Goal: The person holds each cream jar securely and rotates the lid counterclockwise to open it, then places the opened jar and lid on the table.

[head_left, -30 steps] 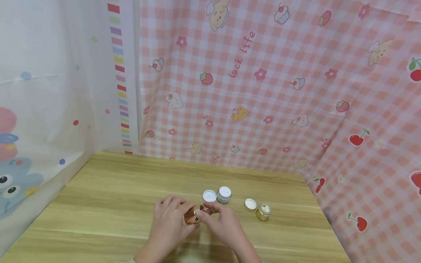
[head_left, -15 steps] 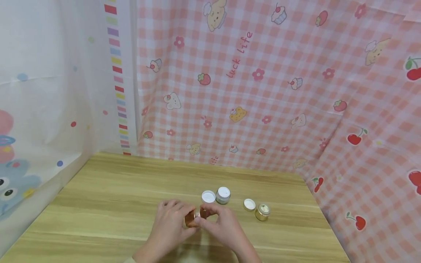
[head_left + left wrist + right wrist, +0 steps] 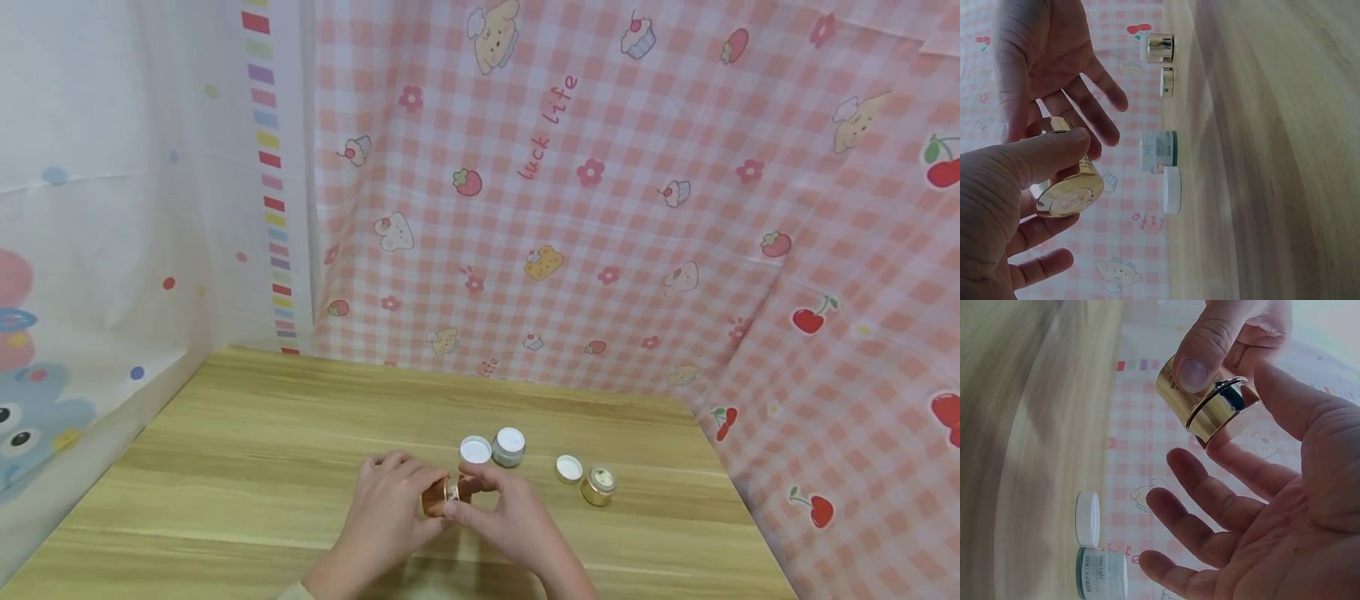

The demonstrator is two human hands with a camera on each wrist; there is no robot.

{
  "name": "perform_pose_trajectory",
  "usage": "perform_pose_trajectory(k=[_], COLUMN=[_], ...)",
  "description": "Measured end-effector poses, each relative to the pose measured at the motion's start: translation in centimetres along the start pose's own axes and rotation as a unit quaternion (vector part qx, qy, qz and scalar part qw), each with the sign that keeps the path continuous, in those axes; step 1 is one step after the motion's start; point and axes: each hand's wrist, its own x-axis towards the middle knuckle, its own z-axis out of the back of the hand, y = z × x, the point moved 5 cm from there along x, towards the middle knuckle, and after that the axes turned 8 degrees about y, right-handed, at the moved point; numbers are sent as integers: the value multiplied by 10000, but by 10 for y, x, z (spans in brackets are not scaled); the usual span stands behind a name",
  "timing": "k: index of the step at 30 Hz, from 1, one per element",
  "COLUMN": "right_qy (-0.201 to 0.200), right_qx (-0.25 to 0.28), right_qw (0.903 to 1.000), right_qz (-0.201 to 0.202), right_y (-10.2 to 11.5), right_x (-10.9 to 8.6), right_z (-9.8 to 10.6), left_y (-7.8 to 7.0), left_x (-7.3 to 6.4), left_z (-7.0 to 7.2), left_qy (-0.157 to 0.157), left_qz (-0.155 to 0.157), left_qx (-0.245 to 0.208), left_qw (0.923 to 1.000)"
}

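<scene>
Held low over the table in the head view is a shiny gold jar (image 3: 432, 498), on its side between both hands. My left hand (image 3: 390, 502) grips the jar's body; its thumb (image 3: 1063, 153) lies along the side, and the round base faces the left wrist camera. At the other end, the thumb and index finger of my right hand (image 3: 513, 510) pinch the gold lid (image 3: 1219, 417). The right hand's other fingers are spread and off the jar. A raised ring shows between body and lid in the right wrist view.
Behind the hands stand an open pale-green glass jar (image 3: 509, 450) and its upturned white lid (image 3: 476, 450). To the right sit a small open gold jar (image 3: 598, 488) and its lid (image 3: 569, 468), white inside. Patterned cloths (image 3: 562, 208) enclose the wooden table (image 3: 300, 433).
Both hands stay in nearly the same place with the gold jar between them. The right thumb and fingers have shifted slightly on the lid.
</scene>
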Motion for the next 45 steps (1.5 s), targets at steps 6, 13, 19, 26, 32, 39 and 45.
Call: perform_pose_trajectory(k=[6, 13, 19, 26, 32, 39, 45], right_qy=[6, 104, 141, 85, 90, 211, 232], right_qx=[-210, -205, -150, -152, -441, -603, -452], right_qw=[9997, 9997, 9998, 9998, 9990, 9978, 9987], right_qz=[117, 57, 83, 38, 66, 154, 71], right_y=[-1, -3, -3, -4, -2, 0, -2], right_x=[0, -1, -2, -2, -2, -3, -4], right_z=[0, 0, 0, -2, -2, -2, -2], left_y=[-2, -2, -2, -2, -1, 1, -1], left_x=[0, -1, -1, -1, 0, 1, 2], left_z=[-1, -2, -2, -5, -6, -7, -4], left_qy=[141, 191, 307, 313, 483, 907, 604], left_qz=[-60, 2, 4, -21, 71, 226, 104], left_qx=[-150, -197, -205, -186, -249, -405, -168], left_qw=[9998, 9996, 9993, 9993, 9985, 9948, 9980])
